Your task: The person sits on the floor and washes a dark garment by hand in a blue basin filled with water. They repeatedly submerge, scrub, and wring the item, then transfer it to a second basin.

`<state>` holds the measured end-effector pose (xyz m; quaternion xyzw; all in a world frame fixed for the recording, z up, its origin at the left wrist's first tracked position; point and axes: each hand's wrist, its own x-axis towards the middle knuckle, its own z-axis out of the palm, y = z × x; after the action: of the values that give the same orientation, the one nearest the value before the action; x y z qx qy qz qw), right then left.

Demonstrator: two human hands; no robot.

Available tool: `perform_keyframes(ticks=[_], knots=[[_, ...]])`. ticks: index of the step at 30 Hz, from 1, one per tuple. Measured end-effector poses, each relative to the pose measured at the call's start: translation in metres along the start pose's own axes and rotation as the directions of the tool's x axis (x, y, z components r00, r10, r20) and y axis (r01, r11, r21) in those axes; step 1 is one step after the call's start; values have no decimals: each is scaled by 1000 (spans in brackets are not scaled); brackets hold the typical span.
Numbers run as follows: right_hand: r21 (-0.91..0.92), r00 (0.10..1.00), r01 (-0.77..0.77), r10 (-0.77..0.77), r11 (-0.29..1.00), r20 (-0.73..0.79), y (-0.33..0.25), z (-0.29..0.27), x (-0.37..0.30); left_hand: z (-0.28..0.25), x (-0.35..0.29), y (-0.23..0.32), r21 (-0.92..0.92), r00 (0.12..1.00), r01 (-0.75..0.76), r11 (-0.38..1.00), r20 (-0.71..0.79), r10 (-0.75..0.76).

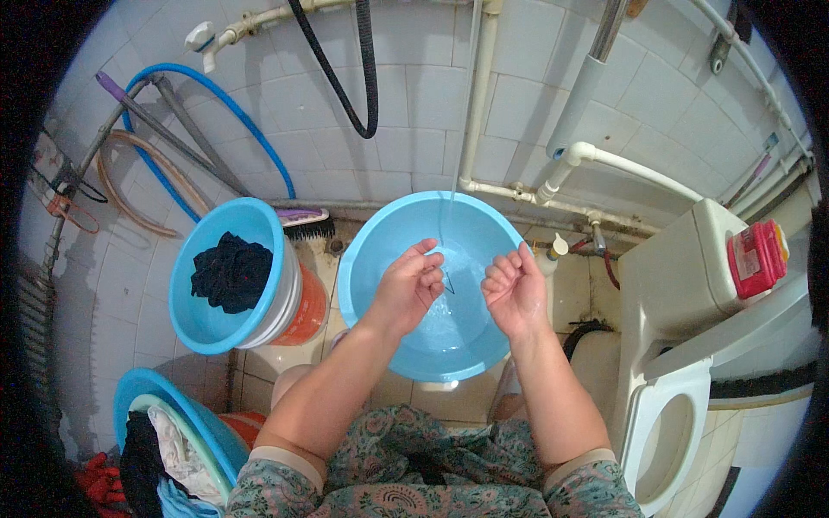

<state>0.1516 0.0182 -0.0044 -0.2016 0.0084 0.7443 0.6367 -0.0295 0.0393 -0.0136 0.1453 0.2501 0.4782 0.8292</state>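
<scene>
Both hands hover over a round light-blue basin [360, 324] that stands on the floor with some water in it. My left hand [412, 283] is above the basin's middle, its fingers curled inward. Opposite it, my right hand [514, 289] is near the basin's right side, palm toward me, with the fingers bent and the thumb up. Whether either hand pinches anything small cannot be made out. A thin stream of water [453, 177] falls from above into the basin behind the hands. A small dark thin line [449, 283] shows in the basin between them.
To the left, a blue basin [194, 324] holding black cloth [231, 272] rests on an orange-and-white bucket [300, 312]. Nearer stands another blue tub [147, 384] with clothes. A purple scrub brush [304, 220] lies by the wall. A toilet [643, 432] and a pump bottle [553, 252] are at right.
</scene>
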Motion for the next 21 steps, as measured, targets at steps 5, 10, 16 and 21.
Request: perform_keyframes(ticks=[5,10,16,21], knots=[[-16,1000,8,-8,1000,-12,-4,-5,3,0,2,0,26,987,-70,997,-140,73],[-25,1000,19,-19,1000,-21,-6,-6,4,-14,6,9,46,982,-134,990,-129,139],[-235,942,94,-163,967,-293,-18,-27,12,-26,11,58,848,953,-219,483,80,291],[-464,806,34,-298,885,-511,-24,-19,7,-31,-14,65,714,965,203,-669,-29,262]])
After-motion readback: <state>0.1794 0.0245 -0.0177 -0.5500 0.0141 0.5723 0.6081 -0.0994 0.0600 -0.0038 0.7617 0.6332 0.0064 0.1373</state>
